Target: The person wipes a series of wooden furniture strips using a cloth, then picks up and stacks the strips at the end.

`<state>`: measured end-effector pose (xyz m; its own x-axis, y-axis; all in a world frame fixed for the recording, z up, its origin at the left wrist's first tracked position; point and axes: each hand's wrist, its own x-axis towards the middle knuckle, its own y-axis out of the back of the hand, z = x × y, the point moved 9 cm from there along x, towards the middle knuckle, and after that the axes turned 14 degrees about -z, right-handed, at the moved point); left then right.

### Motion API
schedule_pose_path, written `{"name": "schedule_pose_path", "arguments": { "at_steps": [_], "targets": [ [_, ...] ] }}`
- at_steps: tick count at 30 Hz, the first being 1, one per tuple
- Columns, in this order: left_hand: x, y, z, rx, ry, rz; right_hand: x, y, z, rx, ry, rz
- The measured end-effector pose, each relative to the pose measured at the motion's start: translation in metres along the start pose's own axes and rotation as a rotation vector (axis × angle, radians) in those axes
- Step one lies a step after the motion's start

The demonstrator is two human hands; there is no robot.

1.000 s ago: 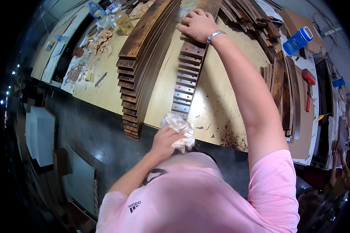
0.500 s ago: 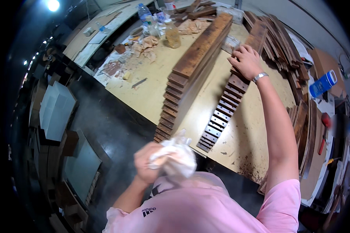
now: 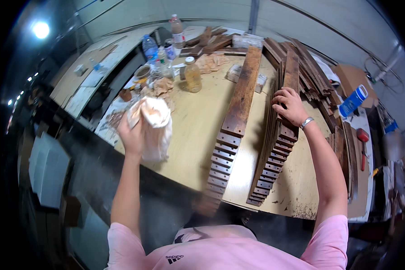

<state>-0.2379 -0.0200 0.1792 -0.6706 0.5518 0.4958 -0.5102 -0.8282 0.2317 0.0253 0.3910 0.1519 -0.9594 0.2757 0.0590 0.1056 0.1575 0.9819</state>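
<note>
A crumpled white cloth (image 3: 155, 135) hangs from my left hand (image 3: 132, 137), whose fingers are closed around it over the table's left side. My right hand (image 3: 290, 107) lies on top of the right stack of dark wooden boards (image 3: 291, 67), its fingers bent over the left edge. To the left of it stands another stack of wooden boards (image 3: 240, 96). Both stacks are stepped at their near ends, where small holes show in each board, and the left stack's nearest end is blurred.
On the pale table (image 3: 189, 135), a jar of yellowish liquid (image 3: 192, 76), several bottles and brown rags (image 3: 162, 87) stand or lie at the far left. More loose boards (image 3: 308, 67) are piled at the far right, near a blue container (image 3: 353, 101) and a red-headed mallet (image 3: 362, 137).
My left hand has carried the cloth from close to my body forward and left over the table. My right hand stays on the right stack. The view has shifted.
</note>
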Motion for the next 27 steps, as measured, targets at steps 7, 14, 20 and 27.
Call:
{"name": "schedule_pose_path", "arguments": {
  "at_steps": [7, 14, 20, 27],
  "targets": [
    [0.024, -0.089, -0.093, 0.271, 0.009, -0.453, -0.064, 0.024, 0.031, 0.346, -0.311, 0.478],
    [-0.101, -0.243, -0.189, -0.540, 0.754, -0.848, -0.227, -0.054, -0.008, 0.756, -0.895, 1.060],
    [-0.129, -0.284, -0.157, -0.879, 0.872, -0.793, -0.204, -0.167, -0.191, 1.086, -0.827, 0.598],
    [-0.141, -0.295, -0.140, -1.106, 0.951, -0.737, -0.150, -0.217, -0.229, 1.483, -0.667, 0.497]
  ]
}}
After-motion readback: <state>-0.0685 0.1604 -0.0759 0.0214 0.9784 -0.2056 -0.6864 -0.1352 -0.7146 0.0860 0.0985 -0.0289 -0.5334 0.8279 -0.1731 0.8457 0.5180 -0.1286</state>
